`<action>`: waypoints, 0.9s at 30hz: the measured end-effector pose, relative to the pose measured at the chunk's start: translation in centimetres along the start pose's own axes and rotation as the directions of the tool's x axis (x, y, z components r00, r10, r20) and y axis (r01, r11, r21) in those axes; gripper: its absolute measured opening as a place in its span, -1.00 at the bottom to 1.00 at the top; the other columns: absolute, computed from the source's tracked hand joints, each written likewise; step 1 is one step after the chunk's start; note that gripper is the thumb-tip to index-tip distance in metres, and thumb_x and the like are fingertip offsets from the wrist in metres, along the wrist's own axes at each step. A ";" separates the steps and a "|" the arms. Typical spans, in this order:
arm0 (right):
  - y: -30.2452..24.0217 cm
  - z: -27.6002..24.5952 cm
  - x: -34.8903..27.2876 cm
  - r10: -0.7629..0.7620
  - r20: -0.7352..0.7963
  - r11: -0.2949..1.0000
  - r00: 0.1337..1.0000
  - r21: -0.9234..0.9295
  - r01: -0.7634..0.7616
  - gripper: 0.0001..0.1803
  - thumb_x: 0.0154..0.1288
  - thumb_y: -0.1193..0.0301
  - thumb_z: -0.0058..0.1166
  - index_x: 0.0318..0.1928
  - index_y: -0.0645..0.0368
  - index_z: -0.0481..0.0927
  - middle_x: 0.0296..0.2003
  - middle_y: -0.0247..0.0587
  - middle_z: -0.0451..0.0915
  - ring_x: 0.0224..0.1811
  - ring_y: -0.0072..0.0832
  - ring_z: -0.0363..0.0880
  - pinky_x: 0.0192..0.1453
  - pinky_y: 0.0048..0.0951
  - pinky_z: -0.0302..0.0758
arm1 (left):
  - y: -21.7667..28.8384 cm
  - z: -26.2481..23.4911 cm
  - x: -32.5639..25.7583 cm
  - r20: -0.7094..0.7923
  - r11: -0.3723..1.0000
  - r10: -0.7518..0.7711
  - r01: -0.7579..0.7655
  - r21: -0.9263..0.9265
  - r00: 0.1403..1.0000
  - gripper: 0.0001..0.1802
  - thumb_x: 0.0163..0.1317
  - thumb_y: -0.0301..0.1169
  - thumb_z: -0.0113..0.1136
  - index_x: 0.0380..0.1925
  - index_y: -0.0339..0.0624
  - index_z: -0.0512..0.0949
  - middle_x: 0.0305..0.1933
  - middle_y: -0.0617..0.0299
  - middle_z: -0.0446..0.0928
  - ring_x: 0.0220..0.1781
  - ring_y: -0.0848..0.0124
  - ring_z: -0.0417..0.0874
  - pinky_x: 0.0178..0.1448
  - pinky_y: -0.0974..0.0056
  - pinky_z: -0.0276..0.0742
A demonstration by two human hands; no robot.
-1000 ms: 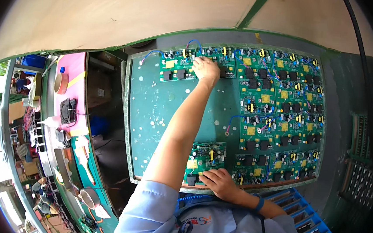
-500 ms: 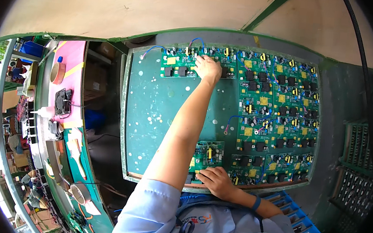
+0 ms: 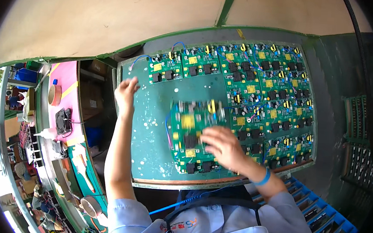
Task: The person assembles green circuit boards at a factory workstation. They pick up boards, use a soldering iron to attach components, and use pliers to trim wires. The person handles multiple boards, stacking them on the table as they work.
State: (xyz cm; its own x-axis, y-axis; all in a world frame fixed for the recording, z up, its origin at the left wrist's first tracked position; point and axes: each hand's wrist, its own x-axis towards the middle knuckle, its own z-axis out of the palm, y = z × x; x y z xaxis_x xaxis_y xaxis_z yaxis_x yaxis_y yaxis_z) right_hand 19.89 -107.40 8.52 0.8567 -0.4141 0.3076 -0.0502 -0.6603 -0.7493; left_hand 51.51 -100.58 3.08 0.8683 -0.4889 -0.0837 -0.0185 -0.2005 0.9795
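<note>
Most of the green tray point(image 3: 150, 127) is already filled: its right side is packed with rows of circuit boards point(image 3: 271, 97), and two more boards point(image 3: 181, 68) lie along the top edge toward the left. Bare tray surface is left in the left and middle part, so the filling is judged to be well past half, with room for several more boards. One loose board point(image 3: 194, 134) is seen blurred over the lower middle of the tray, just left of the packed rows and above the near rim. It is grasped at its right edge by the right hand point(image 3: 221, 147), fingers curled over it, a blue band at the wrist. Whether it touches the tray cannot be told from the blur. The left hand point(image 3: 126, 92) is spread, nothing held, at the tray's upper left rim, below the two top boards. A blue crate point(image 3: 319, 210) is seen at lower right and a cluttered bench point(image 3: 59, 119) at left.
</note>
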 end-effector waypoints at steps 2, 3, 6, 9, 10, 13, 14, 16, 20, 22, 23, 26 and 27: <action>2.2 0.3 3.0 0.069 0.029 0.990 0.997 0.119 -0.072 -0.66 -0.17 0.54 0.11 -0.25 0.17 0.47 -0.20 -0.17 0.44 -0.11 -0.29 0.39 -0.02 -0.35 0.32 | -0.2 -2.3 -3.7 0.123 0.990 -0.029 0.011 0.144 0.992 -0.74 0.03 -0.33 0.10 -0.56 -0.38 0.50 -0.58 0.23 0.48 -0.55 0.52 0.47 -0.40 0.46 0.42; 3.5 1.0 4.2 0.095 0.055 0.985 0.994 0.138 -0.102 -0.68 -0.15 0.53 0.09 -0.25 0.19 0.46 -0.20 -0.16 0.44 -0.11 -0.29 0.39 -0.03 -0.37 0.32 | -0.5 -2.8 -5.9 0.207 0.984 -0.052 0.015 0.179 0.977 -0.75 0.03 -0.33 0.09 -0.55 -0.37 0.51 -0.59 0.23 0.48 -0.54 0.52 0.47 -0.40 0.45 0.43; 7.9 3.4 5.0 0.090 0.170 0.996 0.981 0.008 -0.092 -0.70 -0.16 0.53 0.08 -0.28 0.19 0.46 -0.22 -0.19 0.45 -0.13 -0.28 0.39 -0.01 -0.37 0.30 | 2.0 -1.7 -14.1 0.652 0.807 0.084 -0.435 0.399 0.753 -0.87 -0.07 -0.43 0.13 -0.51 -0.27 0.50 -0.45 0.12 0.51 -0.43 0.30 0.51 -0.28 0.30 0.40; 11.1 4.6 3.7 0.028 0.147 0.975 0.989 -0.220 0.005 -0.71 -0.17 0.56 0.06 -0.30 0.19 0.48 -0.25 -0.18 0.45 -0.12 -0.28 0.37 0.00 -0.37 0.28 | 4.0 0.1 -20.3 0.811 0.560 0.085 -0.701 0.441 0.579 -0.48 -0.27 -0.24 0.28 -0.24 -0.17 0.41 -0.12 0.02 0.35 -0.11 0.14 0.38 -0.06 0.16 0.28; 11.9 4.7 3.5 0.072 0.191 0.974 0.979 -0.226 -0.027 -0.69 -0.20 0.59 0.05 -0.29 0.21 0.48 -0.23 -0.16 0.45 -0.09 -0.27 0.36 0.02 -0.35 0.26 | 3.6 0.5 -21.8 0.810 0.559 0.095 -0.705 0.438 0.578 -0.39 -0.31 -0.20 0.30 -0.17 -0.17 0.36 -0.07 0.00 0.29 -0.06 0.12 0.33 -0.03 0.13 0.23; 12.9 4.9 2.7 0.063 0.166 0.960 0.984 -0.278 -0.015 -0.72 -0.14 0.62 -0.05 -0.28 0.24 0.47 -0.20 -0.11 0.44 -0.07 -0.26 0.34 0.04 -0.34 0.25 | 1.5 1.2 -23.8 0.821 0.524 0.092 -0.729 0.441 0.563 -0.23 -0.34 -0.21 0.30 -0.04 -0.19 0.24 -0.03 -0.03 0.21 -0.01 0.11 0.26 0.03 0.09 0.15; 13.0 4.9 2.6 0.061 0.162 0.957 0.985 -0.290 -0.011 -0.72 -0.13 0.63 -0.07 -0.28 0.25 0.47 -0.20 -0.11 0.43 -0.07 -0.26 0.35 0.04 -0.34 0.26 | 0.8 1.3 -24.1 0.826 0.498 0.085 -0.741 0.449 0.557 -0.23 -0.34 -0.22 0.30 -0.04 -0.19 0.24 -0.03 -0.02 0.21 -0.02 0.11 0.26 0.03 0.09 0.14; 13.0 5.2 2.4 0.052 0.155 0.951 0.987 -0.309 -0.002 -0.73 -0.11 0.63 -0.09 -0.28 0.26 0.46 -0.20 -0.10 0.43 -0.07 -0.25 0.35 0.04 -0.34 0.27 | 0.0 1.3 -24.5 0.828 0.497 0.063 -0.736 0.459 0.558 -0.29 -0.34 -0.28 0.29 -0.08 -0.20 0.27 -0.07 0.01 0.23 -0.03 0.14 0.27 0.05 0.09 0.12; 12.5 4.9 2.5 0.062 0.139 0.960 0.988 -0.279 -0.021 -0.72 -0.13 0.63 -0.05 -0.27 0.27 0.46 -0.17 -0.10 0.41 -0.08 -0.25 0.36 0.00 -0.36 0.31 | -0.7 1.1 -24.9 0.813 0.481 0.111 -0.747 0.459 0.572 -0.43 -0.32 -0.36 0.26 -0.19 -0.21 0.35 -0.15 0.05 0.28 -0.11 0.18 0.32 0.00 0.11 0.16; 12.6 4.9 3.1 0.090 0.079 0.960 0.993 -0.271 -0.065 -0.70 -0.15 0.63 -0.01 -0.27 0.26 0.46 -0.17 -0.11 0.42 -0.08 -0.26 0.36 0.00 -0.37 0.32 | -1.1 0.8 -25.2 0.814 0.505 0.074 -0.725 0.468 0.577 -0.47 -0.26 -0.38 0.21 -0.17 -0.22 0.34 -0.15 0.07 0.29 -0.09 0.21 0.32 0.04 0.06 0.13; 12.7 4.8 3.4 0.104 0.049 0.960 0.993 -0.266 -0.087 -0.70 -0.16 0.63 0.01 -0.27 0.25 0.46 -0.17 -0.12 0.42 -0.08 -0.27 0.36 0.00 -0.37 0.32 | -1.3 0.7 -25.4 0.814 0.516 0.055 -0.714 0.473 0.579 -0.49 -0.23 -0.40 0.19 -0.16 -0.23 0.33 -0.15 0.08 0.29 -0.08 0.23 0.32 0.06 0.04 0.11; 13.2 4.4 3.8 0.129 0.105 0.943 0.986 -0.320 -0.090 -0.69 -0.15 0.63 0.02 -0.26 0.22 0.46 -0.19 -0.16 0.43 -0.08 -0.29 0.36 -0.02 -0.40 0.33 | -1.4 0.7 -25.5 0.804 0.511 0.110 -0.727 0.458 0.584 -0.51 -0.23 -0.41 0.18 -0.19 -0.24 0.34 -0.20 0.10 0.33 -0.14 0.23 0.35 0.02 0.07 0.15; 13.2 4.3 3.9 0.109 0.121 0.938 0.987 -0.341 -0.061 -0.70 -0.14 0.63 0.01 -0.27 0.22 0.46 -0.21 -0.17 0.43 -0.08 -0.29 0.37 -0.02 -0.40 0.33 | -1.4 0.7 -25.5 0.798 0.540 0.118 -0.713 0.447 0.591 -0.51 -0.24 -0.42 0.19 -0.20 -0.24 0.34 -0.21 0.10 0.34 -0.15 0.22 0.36 0.01 0.08 0.17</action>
State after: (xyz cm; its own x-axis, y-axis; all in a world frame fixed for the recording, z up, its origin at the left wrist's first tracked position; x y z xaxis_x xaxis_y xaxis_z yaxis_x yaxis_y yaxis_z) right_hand 24.81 -115.03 -2.69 0.9021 -0.4043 0.1509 -0.2748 -0.8078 -0.5215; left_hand 29.07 -88.44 3.74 0.1152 -0.9901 -0.0797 -0.8506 -0.1398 0.5069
